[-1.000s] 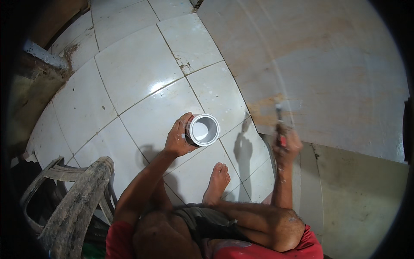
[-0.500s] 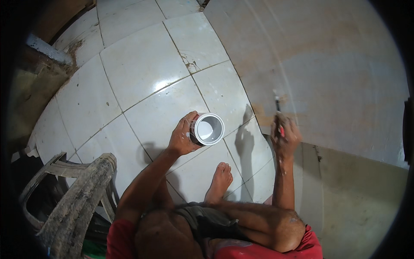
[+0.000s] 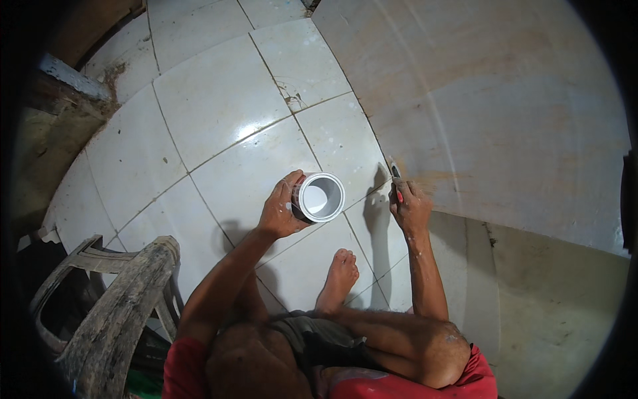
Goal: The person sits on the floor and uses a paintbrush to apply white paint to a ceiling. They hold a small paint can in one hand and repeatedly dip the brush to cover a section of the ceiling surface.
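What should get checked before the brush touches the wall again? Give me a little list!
1. Left hand has a firm hold on the white can: ok, fingers wrap its side.
2. Can held level so nothing spills: not ok, its open mouth tips toward the camera.
3. Paint left in the can: ok, the inside looks white, though how much cannot be told.
4. Right hand has the small brush in its grip: ok, the tip points up at the wall.
5. Brush loaded with paint: cannot tell, the tip is too small.
6. Bare foot planted on the tiled floor: ok.
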A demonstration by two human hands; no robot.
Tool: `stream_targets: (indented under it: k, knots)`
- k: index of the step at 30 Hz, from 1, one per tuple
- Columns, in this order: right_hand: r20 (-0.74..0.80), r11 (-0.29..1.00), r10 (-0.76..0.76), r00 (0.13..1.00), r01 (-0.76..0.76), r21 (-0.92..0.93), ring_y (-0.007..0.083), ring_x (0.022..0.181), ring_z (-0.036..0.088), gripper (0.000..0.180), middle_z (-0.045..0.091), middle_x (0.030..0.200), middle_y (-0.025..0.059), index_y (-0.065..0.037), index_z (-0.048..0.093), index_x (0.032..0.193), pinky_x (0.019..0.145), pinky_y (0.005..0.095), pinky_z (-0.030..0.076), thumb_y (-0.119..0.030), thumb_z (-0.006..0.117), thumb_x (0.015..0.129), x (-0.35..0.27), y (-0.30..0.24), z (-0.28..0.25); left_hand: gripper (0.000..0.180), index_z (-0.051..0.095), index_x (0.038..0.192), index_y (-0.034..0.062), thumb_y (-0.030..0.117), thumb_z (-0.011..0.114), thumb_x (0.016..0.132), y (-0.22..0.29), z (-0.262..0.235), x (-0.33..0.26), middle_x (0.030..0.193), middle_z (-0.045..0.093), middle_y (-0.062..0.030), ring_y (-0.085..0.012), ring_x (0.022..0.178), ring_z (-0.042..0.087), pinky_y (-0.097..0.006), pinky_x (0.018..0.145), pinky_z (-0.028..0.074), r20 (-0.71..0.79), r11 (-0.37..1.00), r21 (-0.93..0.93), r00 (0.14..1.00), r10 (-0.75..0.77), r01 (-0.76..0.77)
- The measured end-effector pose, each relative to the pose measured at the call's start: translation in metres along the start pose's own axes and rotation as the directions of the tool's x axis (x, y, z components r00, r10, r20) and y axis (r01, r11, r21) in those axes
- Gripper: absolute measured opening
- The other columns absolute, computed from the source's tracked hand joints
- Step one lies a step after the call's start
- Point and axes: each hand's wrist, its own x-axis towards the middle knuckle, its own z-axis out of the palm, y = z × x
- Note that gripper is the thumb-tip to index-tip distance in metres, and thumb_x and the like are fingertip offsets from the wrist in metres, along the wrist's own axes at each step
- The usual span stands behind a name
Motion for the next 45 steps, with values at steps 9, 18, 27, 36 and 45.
stream_targets:
  k: [9,18,27,36,45]
  knots:
    - [-0.039,1.000,0.004,0.999,-0.003,0.031,0.0413,0.086,0.074,0.046,0.075,0.098,0.0146,-0.013,0.083,0.126,0.077,0.0496,0.062,-0.009,0.087,0.081,-0.004,-0.011,-0.014,0.131,0.038,0.173,0.0051,0.033,0.109,0.067,0.000,-0.003,-0.003,0.168,0.053,-0.0229,-0.0449,0.153,0.056,-0.053,0.128,0.050,-0.023,1.000,-0.020,1.000,0.012,-0.012]
    - [-0.124,0.995,-0.076,0.989,0.067,-0.071,0.0360,0.089,0.074,0.049,0.072,0.097,0.0083,-0.017,0.081,0.125,0.075,0.0503,0.058,-0.013,0.090,0.077,-0.001,-0.002,0.036,0.130,0.038,0.171,0.0020,0.031,0.110,0.067,-0.002,-0.005,-0.002,0.166,0.055,-0.0243,-0.0452,0.152,0.057,-0.052,0.127,0.050,-0.022,0.998,-0.057,1.000,0.006,-0.007]
    - [-0.004,0.999,0.036,0.999,-0.036,0.035,0.0346,0.095,0.077,0.049,0.076,0.103,0.0079,-0.018,0.080,0.126,0.079,0.0481,0.062,-0.011,0.088,0.078,0.001,-0.005,0.054,0.132,0.038,0.172,0.0005,0.032,0.112,0.068,0.007,-0.007,-0.002,0.161,0.058,-0.0227,-0.0410,0.150,0.060,-0.049,0.126,0.051,-0.015,1.000,-0.012,1.000,0.002,-0.003]
    - [-0.139,0.993,0.108,0.984,-0.114,-0.038,0.0342,0.086,0.077,0.035,0.079,0.099,0.0112,-0.015,0.083,0.123,0.072,0.0452,0.062,-0.013,0.088,0.089,0.016,0.013,0.000,0.131,0.036,0.173,-0.0011,0.031,0.111,0.071,-0.009,0.001,-0.004,0.161,0.057,-0.0232,-0.0396,0.148,0.062,-0.045,0.122,0.054,-0.039,0.985,-0.161,0.998,0.054,-0.059]
    - [-0.310,0.998,-0.033,0.950,0.049,0.043,0.0326,0.080,0.075,0.031,0.078,0.097,0.0126,-0.011,0.084,0.116,0.068,0.0448,0.059,-0.010,0.089,0.086,0.020,-0.029,-0.066,0.132,0.037,0.174,-0.0006,0.033,0.111,0.071,0.003,-0.008,-0.004,0.163,0.056,-0.0229,-0.0389,0.150,0.060,-0.046,0.126,0.051,-0.004,1.000,0.011,1.000,0.012,-0.012]
